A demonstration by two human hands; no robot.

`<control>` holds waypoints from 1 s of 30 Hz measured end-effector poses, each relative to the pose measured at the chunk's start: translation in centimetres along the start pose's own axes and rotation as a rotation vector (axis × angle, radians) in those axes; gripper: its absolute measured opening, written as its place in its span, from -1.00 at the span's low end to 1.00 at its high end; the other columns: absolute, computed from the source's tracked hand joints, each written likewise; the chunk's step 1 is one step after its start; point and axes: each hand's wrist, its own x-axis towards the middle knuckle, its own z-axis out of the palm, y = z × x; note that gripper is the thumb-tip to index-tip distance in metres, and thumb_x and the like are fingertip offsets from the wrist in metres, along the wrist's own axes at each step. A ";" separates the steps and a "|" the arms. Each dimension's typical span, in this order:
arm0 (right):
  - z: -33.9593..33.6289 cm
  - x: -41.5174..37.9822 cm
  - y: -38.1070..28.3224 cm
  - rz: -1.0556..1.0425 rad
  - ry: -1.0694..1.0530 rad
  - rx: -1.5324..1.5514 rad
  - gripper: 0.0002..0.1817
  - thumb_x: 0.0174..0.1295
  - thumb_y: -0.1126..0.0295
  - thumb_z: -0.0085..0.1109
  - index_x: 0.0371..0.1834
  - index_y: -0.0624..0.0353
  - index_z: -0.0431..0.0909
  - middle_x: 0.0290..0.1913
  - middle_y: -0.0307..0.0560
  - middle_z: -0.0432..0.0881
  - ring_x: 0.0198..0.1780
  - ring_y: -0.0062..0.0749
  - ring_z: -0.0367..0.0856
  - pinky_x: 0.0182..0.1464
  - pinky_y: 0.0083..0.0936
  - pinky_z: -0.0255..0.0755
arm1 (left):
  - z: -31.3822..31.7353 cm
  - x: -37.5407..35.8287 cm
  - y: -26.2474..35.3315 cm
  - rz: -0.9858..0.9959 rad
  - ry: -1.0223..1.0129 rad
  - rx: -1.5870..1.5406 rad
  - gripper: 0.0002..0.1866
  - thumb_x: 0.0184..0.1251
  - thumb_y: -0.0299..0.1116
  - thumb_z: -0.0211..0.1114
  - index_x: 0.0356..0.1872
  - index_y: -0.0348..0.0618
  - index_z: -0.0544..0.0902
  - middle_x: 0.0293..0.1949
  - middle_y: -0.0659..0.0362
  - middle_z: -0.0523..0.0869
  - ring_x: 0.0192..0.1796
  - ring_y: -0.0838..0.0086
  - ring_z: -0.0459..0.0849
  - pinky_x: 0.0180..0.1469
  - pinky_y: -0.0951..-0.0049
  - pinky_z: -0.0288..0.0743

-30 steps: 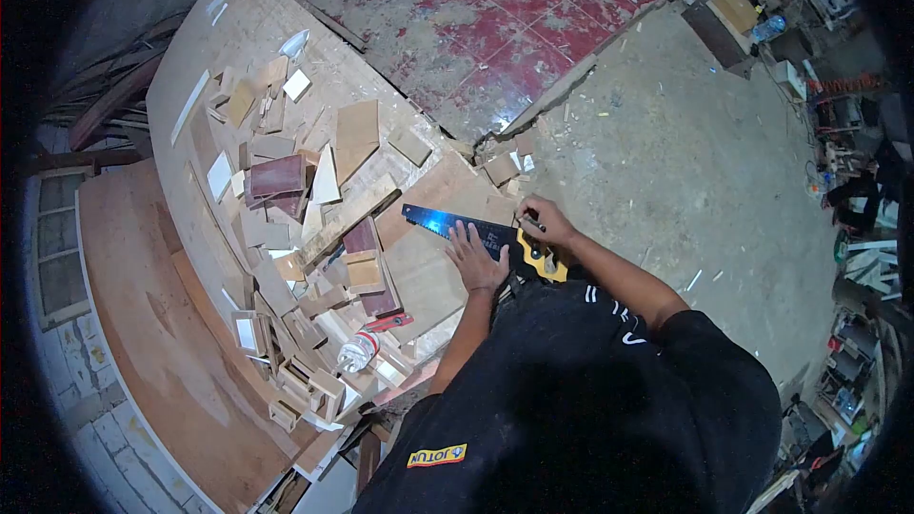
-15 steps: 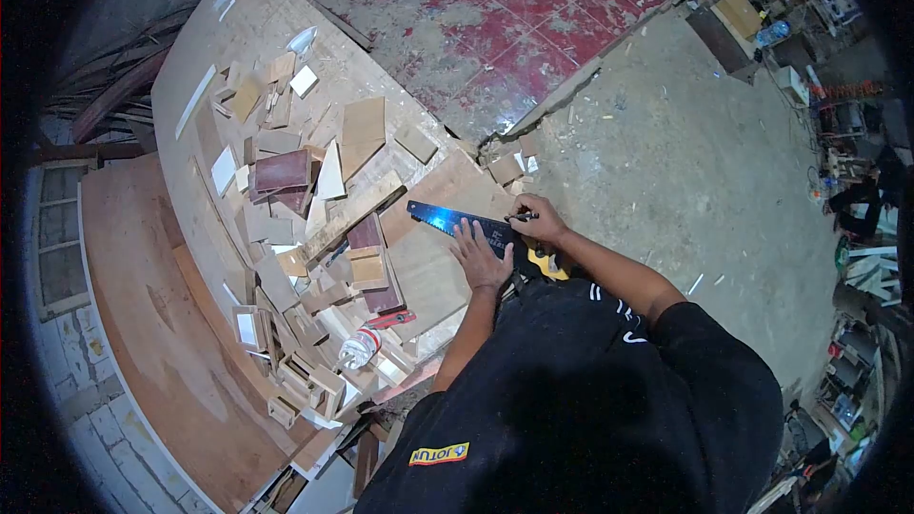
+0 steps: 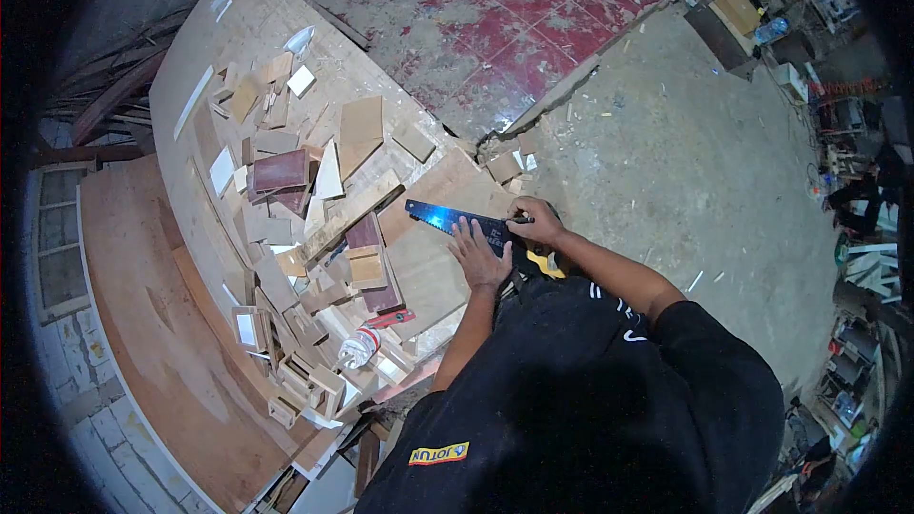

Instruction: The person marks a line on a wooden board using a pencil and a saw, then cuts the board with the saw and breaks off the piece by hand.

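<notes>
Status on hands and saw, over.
Left hand flat on saw blade, over plywood board. Right hand pinches a pencil at the blade. Wood offcuts piled beside.

Woodworking workshop, rough & cluttered. Big plywood bench point(image 3: 205, 48) w/ heaps of wood offcuts point(image 3: 286, 190), small boxes/frames & a glue bottle point(image 3: 359, 349). A handsaw point(image 3: 457, 222) lies on a board point(image 3: 428, 257) at the bench edge. More plywood sheets point(image 3: 143, 314) stacked alongside. Floor: worn red tiles point(image 3: 486, 19) meeting bare concrete point(image 3: 685, 162), strewn w/ chips & scraps. Tools, crates & misc. gear piled along the far right wall point(image 3: 838, 133).
</notes>
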 end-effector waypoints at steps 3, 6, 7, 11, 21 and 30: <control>0.2 0.1 0.4 -0.035 0.002 -0.003 -0.81 0.04 0.41 0.40 -0.36 0.24 0.59 -0.33 -0.11 0.63 -0.26 -0.39 0.62 -0.14 -0.43 0.51 | 0.0 0.0 0.0 0.009 0.019 -0.005 0.02 0.24 0.17 0.29 0.53 -0.28 0.07 0.60 -0.16 -0.05 0.63 -0.15 -0.19 0.51 -0.40 -0.22; 0.2 0.0 0.0 -0.033 0.034 0.022 -0.77 -0.01 0.40 0.40 -0.37 0.25 0.54 -0.36 -0.01 0.59 -0.28 -0.22 0.62 -0.19 -0.34 0.47 | 0.1 0.0 -0.1 0.000 0.005 -0.003 0.02 0.24 0.17 0.29 0.53 -0.28 0.07 0.60 -0.16 -0.06 0.63 -0.15 -0.19 0.51 -0.40 -0.22; 0.2 0.0 0.1 -0.019 0.023 0.010 -0.78 0.01 0.40 0.40 -0.36 0.25 0.57 -0.35 -0.04 0.61 -0.26 -0.29 0.63 -0.16 -0.38 0.49 | 0.2 -0.1 -0.1 0.003 0.013 -0.003 0.02 0.24 0.17 0.29 0.53 -0.28 0.07 0.60 -0.16 -0.06 0.63 -0.14 -0.19 0.51 -0.39 -0.22; 0.1 0.0 -0.1 0.021 0.006 -0.034 -0.79 0.03 0.40 0.41 -0.35 0.24 0.59 -0.32 -0.08 0.63 -0.24 -0.35 0.64 -0.11 -0.42 0.50 | -0.2 0.1 0.2 -0.025 -0.025 -0.002 0.02 0.23 0.16 0.30 0.54 -0.27 0.07 0.60 -0.15 -0.07 0.64 -0.13 -0.20 0.52 -0.38 -0.24; 0.2 0.0 0.3 -0.021 0.001 -0.017 -0.78 0.04 0.39 0.42 -0.33 0.24 0.59 -0.31 -0.09 0.64 -0.22 -0.35 0.64 -0.10 -0.41 0.50 | 0.3 0.1 0.0 -0.023 -0.004 -0.010 0.03 0.21 0.18 0.30 0.53 -0.28 0.09 0.60 -0.15 -0.05 0.64 -0.11 -0.21 0.53 -0.35 -0.27; 0.3 -0.1 -0.5 -0.009 0.047 0.018 -0.81 0.07 0.40 0.41 -0.34 0.22 0.59 -0.33 -0.13 0.64 -0.26 -0.41 0.63 -0.14 -0.44 0.50 | -0.2 0.0 0.2 0.010 0.038 -0.017 0.02 0.21 0.16 0.31 0.52 -0.27 0.09 0.59 -0.18 -0.02 0.62 -0.16 -0.13 0.51 -0.39 -0.21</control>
